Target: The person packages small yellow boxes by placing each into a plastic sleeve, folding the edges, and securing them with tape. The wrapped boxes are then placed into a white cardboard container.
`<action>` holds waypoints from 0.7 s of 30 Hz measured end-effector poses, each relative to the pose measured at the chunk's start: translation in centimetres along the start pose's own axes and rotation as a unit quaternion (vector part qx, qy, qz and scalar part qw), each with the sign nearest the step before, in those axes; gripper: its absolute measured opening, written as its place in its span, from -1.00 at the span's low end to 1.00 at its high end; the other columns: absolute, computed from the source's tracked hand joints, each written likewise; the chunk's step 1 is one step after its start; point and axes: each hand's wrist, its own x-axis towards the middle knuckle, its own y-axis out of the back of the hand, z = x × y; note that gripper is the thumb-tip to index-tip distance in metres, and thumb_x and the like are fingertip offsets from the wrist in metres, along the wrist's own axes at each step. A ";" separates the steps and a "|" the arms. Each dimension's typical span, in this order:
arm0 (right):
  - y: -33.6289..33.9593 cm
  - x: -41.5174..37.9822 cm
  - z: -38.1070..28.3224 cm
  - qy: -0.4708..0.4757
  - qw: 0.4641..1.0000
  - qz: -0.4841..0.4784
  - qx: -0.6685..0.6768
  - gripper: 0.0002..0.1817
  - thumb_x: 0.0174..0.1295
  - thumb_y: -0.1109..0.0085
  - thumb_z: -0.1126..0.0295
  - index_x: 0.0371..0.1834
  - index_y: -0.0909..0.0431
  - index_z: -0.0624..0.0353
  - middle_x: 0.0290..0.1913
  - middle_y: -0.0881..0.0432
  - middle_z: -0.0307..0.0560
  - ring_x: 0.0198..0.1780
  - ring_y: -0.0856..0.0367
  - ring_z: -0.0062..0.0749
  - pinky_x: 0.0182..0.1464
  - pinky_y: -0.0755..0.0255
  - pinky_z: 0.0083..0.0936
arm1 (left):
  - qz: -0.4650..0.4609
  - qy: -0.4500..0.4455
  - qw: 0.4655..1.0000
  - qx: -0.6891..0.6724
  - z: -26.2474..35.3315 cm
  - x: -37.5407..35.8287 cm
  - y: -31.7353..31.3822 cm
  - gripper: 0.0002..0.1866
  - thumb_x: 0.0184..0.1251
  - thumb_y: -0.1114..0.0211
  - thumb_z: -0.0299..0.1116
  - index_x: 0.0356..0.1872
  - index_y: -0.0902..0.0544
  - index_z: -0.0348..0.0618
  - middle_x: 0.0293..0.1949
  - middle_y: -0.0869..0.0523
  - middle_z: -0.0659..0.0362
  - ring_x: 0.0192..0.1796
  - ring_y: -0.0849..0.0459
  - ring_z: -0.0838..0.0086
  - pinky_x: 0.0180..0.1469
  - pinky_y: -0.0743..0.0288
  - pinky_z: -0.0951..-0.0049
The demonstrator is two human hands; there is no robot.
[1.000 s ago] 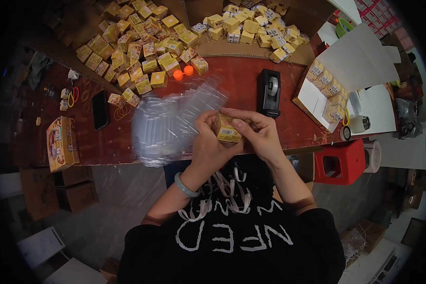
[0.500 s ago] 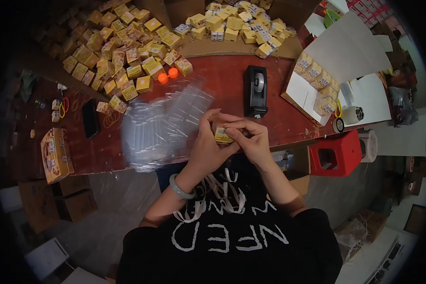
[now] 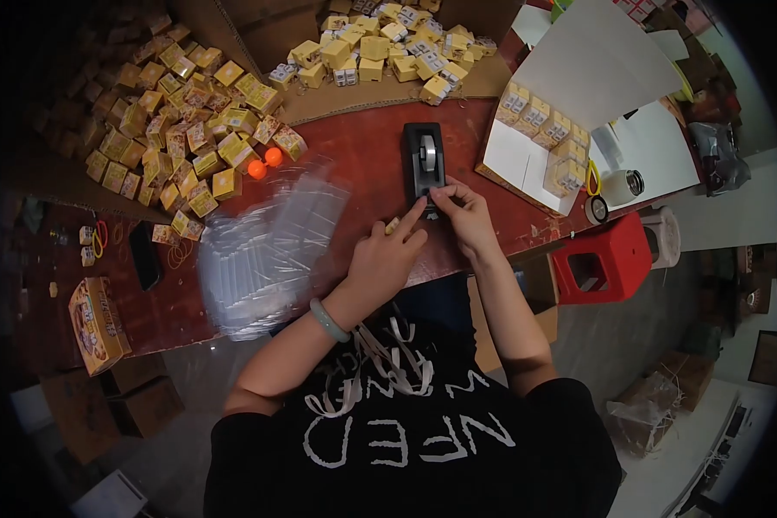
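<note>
**Two bare hands at a tape dispenser on a red desk**

Seen from above, a person in a black shirt (image 3: pixel 544 440) with white lettering reaches both forearms over a worn red desk (image 3: pixel 375 129). The left grip (image 3: pixel 384 259), below a pale green bracelet (image 3: pixel 330 321), holds a small yellow box (image 3: pixel 392 226); only a sliver shows between the fingers, just short of the dispenser. Its forefinger points up to the near end of the black tape dispenser (image 3: pixel 415 173). The right grip (image 3: pixel 470 223) is at that same end, thumb and forefinger drawn narrowly together; whether tape lies between them, I cannot tell.

To the left of the hands, clear plastic sleeves (image 3: pixel 255 268) lie fanned in an overlapping pile, with two bright orange balls (image 3: pixel 257 169) beyond. Further left are a dark phone (image 3: pixel 144 255) and an upright orange printed box (image 3: pixel 97 326) near the edge. At the back, a large heap of yellow boxes (image 3: pixel 194 138) and a smaller heap of pale yellow boxes (image 3: pixel 371 47) spill over cardboard. On the right, an open white-lined carton (image 3: pixel 514 164) holds rows of little boxes, and a red stool (image 3: pixel 613 255) stands below.
</note>
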 end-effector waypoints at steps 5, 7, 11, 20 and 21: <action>-0.1 -1.4 0.5 0.004 0.991 0.001 0.133 -0.93 0.29 -0.27 0.54 -0.30 -0.71 0.31 0.48 -0.28 0.13 0.31 -0.45 -0.36 0.22 -0.36 -0.53 | -0.003 0.006 1.000 0.023 0.1 0.3 -0.2 -0.81 0.08 -0.33 -0.40 -0.27 -0.53 -0.06 0.42 -0.42 0.19 -0.33 -0.64 0.22 -0.51 -0.59 0.40; -0.2 -3.1 1.0 0.021 0.991 0.010 0.129 -0.94 0.29 -0.26 0.56 -0.30 -0.70 0.31 0.51 -0.23 0.11 0.27 -0.50 -0.40 0.21 -0.37 -0.54 | -0.014 0.014 1.000 0.015 0.3 0.1 -0.1 -0.80 0.09 -0.34 -0.40 -0.27 -0.54 -0.07 0.42 -0.41 0.21 -0.30 -0.65 0.20 -0.45 -0.61 0.38; -0.9 -3.9 3.8 0.067 0.995 0.051 0.046 -0.95 0.28 -0.24 0.61 -0.31 -0.67 0.34 0.50 -0.24 0.10 0.29 -0.47 -0.41 0.25 -0.35 -0.50 | -0.034 0.029 0.999 0.013 0.4 0.3 0.2 -0.79 0.10 -0.38 -0.38 -0.24 -0.57 -0.07 0.43 -0.40 0.24 -0.21 -0.67 0.17 -0.33 -0.66 0.33; 1.1 -8.3 -4.6 0.168 0.982 0.009 -0.084 -0.93 0.29 -0.18 0.65 -0.21 -0.64 0.38 -0.12 -0.72 -0.02 -0.09 -0.70 -0.45 -0.01 -0.52 -0.59 | -0.052 0.160 0.891 -0.422 -1.1 -0.4 2.9 -0.52 0.14 -0.52 -0.24 0.01 -0.50 -0.09 0.15 -0.58 0.05 -0.01 -0.70 0.30 -0.05 -0.61 0.40; 1.3 -8.5 -6.5 0.179 0.977 -0.041 -0.110 -0.91 0.29 -0.17 0.66 -0.18 -0.64 0.39 -0.21 -0.74 -0.05 -0.16 -0.71 -0.46 -0.05 -0.54 -0.59 | -0.082 0.186 0.833 -0.514 -1.1 -0.5 3.4 -0.48 0.14 -0.55 -0.24 0.04 -0.48 -0.12 0.10 -0.60 0.04 0.02 -0.70 0.34 -0.01 -0.60 0.41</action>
